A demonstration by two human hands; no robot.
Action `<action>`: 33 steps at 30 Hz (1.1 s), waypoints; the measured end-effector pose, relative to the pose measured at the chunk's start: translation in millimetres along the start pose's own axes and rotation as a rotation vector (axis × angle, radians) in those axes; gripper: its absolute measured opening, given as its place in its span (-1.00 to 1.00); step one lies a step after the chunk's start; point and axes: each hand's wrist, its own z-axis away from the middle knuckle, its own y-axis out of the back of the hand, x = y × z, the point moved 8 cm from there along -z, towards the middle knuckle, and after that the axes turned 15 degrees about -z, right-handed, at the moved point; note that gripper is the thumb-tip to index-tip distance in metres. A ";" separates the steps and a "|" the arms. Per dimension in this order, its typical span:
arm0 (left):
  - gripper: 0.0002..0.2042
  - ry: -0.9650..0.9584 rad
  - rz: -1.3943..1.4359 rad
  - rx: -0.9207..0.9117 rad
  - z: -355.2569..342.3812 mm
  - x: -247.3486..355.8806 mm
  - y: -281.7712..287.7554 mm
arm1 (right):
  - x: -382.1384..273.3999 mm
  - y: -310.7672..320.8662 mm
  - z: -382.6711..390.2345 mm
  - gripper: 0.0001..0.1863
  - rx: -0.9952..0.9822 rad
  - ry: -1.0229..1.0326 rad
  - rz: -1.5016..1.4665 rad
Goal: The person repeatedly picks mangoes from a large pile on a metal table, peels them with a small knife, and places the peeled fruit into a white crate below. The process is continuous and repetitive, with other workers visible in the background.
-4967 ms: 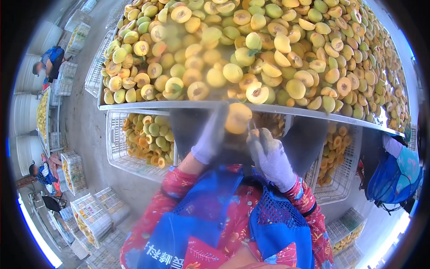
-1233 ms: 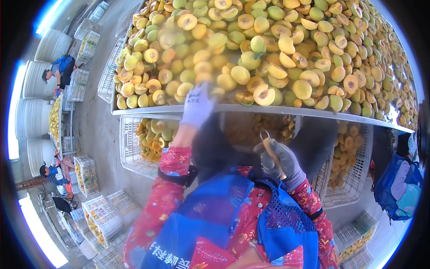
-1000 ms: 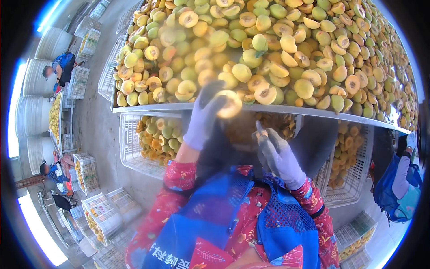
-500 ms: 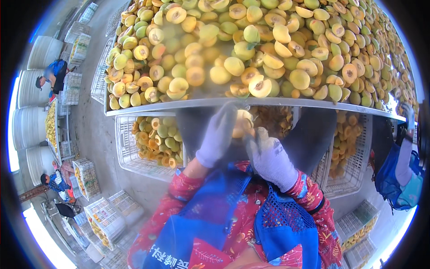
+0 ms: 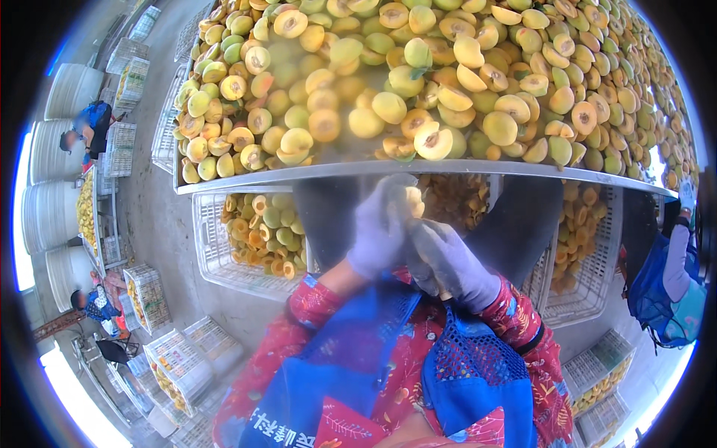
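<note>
My left hand [image 5: 379,228], in a lavender glove with grey fingers, is closed around a yellow peach piece [image 5: 414,201] just below the table's front edge. Meeting it from the right, my right hand [image 5: 448,261] wears the same kind of glove and has its fingers curled. A pale handle end [image 5: 445,295] pokes out under the right palm; the rest of that tool is hidden. Above both hands, many halved yellow-green peaches [image 5: 432,140] cover the metal-rimmed table [image 5: 358,170], several with the cut face up.
Below the table stand white plastic crates [image 5: 246,275] of peach halves, left, middle and right [image 5: 605,287]. A co-worker in a blue vest [image 5: 648,287] reaches to the table at far right. More people, stacked crates [image 5: 179,362] and white tubs [image 5: 67,201] are at left.
My hands have come together, the right moving slightly down and left against the left one. The peach piece is now more covered by fingers. The co-worker's hand at right has shifted.
</note>
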 end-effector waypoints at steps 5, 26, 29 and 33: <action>-0.68 0.087 0.153 -0.161 2.3 -12.3 -14.1 | 16.2 0.8 -2.4 -0.65 0.046 -0.138 -0.589; -0.62 0.187 -1.111 0.209 22.5 -69.7 157.5 | 22.6 45.2 1.6 -0.48 -0.218 -0.086 -1.083; -0.57 0.164 -1.090 0.303 -23.0 -71.9 171.7 | 29.2 44.1 -2.7 -0.45 -0.286 -0.076 -1.017; -0.44 0.135 -1.184 0.034 -91.5 -96.0 130.8 | 31.5 45.6 0.3 -0.45 -0.147 -0.104 -0.958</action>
